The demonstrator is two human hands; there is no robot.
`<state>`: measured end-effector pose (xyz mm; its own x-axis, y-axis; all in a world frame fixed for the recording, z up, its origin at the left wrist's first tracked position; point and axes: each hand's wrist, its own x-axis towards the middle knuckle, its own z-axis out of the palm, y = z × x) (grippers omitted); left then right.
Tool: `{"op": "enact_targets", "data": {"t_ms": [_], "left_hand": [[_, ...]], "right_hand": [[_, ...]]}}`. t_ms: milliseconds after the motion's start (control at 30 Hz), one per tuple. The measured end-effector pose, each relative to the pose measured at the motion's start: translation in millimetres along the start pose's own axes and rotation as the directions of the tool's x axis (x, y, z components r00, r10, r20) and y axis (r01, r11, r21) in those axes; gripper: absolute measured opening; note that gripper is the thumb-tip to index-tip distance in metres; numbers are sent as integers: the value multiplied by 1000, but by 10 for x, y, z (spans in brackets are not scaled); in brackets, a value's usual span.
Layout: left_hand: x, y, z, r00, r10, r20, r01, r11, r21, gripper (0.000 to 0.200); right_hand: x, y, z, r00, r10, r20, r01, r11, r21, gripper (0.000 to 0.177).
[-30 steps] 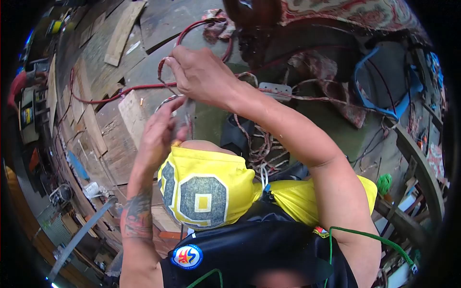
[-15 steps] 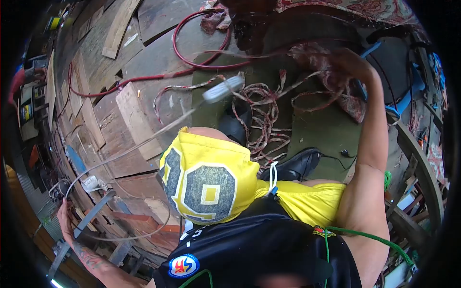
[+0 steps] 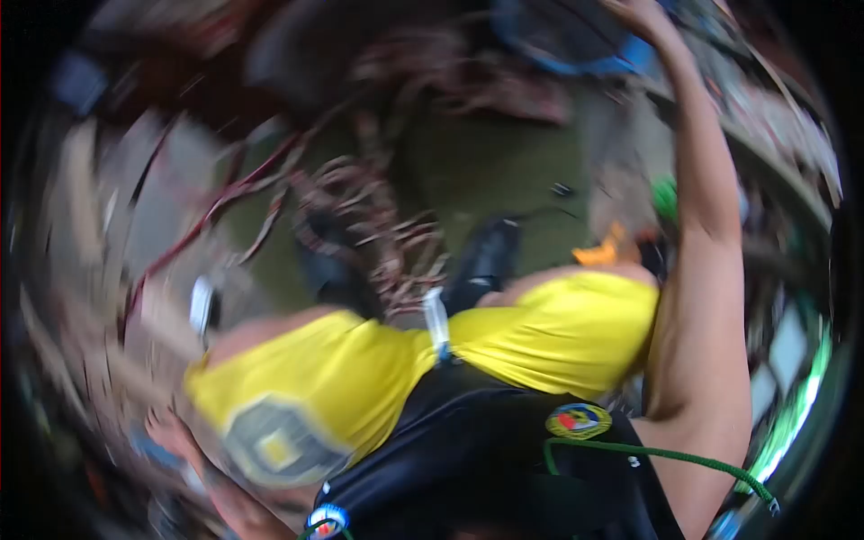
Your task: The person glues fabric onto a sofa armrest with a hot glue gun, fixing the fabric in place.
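My left hand (image 3: 171, 434) is low at the left with its fingers apart, beside my yellow-clad knee, and nothing shows in it. My right hand (image 3: 641, 18) reaches up to the top edge, over the right side of a dark round thing with a blue rim (image 3: 576, 65). Blur and the frame's edge hide whether its fingers grip that rim. A tangled heap of red-and-white rope (image 3: 346, 184) lies between my dark shoes. Above it is a crumpled reddish cloth-like bundle (image 3: 477, 81), too smeared to name.
A red hose (image 3: 211, 216) runs along the left over wooden boards. Near my left knee lies a white and dark object (image 3: 202, 306). The green mat (image 3: 504, 171) is underfoot; an orange item (image 3: 601, 247) and a green bundle (image 3: 666, 196) are at right.
The view has swung to the right and blurred. My right hand has gone from the reddish bundle up to the blue-rimmed thing. My left hand has come nearer my knee, away from the thin cable.
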<state>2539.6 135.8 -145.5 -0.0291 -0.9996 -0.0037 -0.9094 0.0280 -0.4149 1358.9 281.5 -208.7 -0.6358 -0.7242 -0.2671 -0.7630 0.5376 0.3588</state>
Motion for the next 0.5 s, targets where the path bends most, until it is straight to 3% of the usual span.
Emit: {"op": "enact_targets", "data": {"t_ms": [33,67,100,133,167,233,267,300,367,400,467,500], "left_hand": [[251,-90,614,945,275,-175,-298,947,-119,55],[283,698,390,885,412,-216,-452,871,-193,49],[204,1629,-22,822,516,-239,-567,782,-261,45],[148,2267,-333,757,604,-250,-653,686,-321,40],[143,2749,-526,687,675,-268,-722,591,-360,38],[265,3434,-734,548,775,-315,-815,410,-410,36],[389,3591,-642,421,814,-400,-869,234,-437,30],[426,3775,-752,407,817,-408,-876,223,-427,30],[538,4059,-987,291,883,-368,-878,93,-470,26],[611,4132,-1111,288,882,-373,-883,94,-460,26],[733,4391,-1304,108,935,-339,-898,-55,-438,27],[745,4524,-1350,119,923,-366,-904,-52,-425,27]], "right_hand": [[-897,-514,-686,961,-165,-222,226,931,285,49],[-1346,-813,-1201,997,-47,63,21,934,357,48],[-1530,-666,-1029,997,-45,-60,67,896,440,43],[-1958,-744,-1280,998,8,60,-42,803,594,41],[-2155,-656,-1240,999,-40,1,35,881,471,34],[-2463,-180,-512,973,-165,-160,227,800,556,21],[-2729,-193,-338,994,-64,-85,102,807,582,20],[-2985,-212,-197,999,32,-17,-15,800,600,19],[-3294,-296,555,997,-12,72,-33,806,591,27],[-3453,-421,1031,999,-44,27,25,870,492,31],[-3615,-662,1607,988,-124,-96,143,965,222,37],[-3655,-788,1718,973,-174,-150,186,980,66,39]]}}
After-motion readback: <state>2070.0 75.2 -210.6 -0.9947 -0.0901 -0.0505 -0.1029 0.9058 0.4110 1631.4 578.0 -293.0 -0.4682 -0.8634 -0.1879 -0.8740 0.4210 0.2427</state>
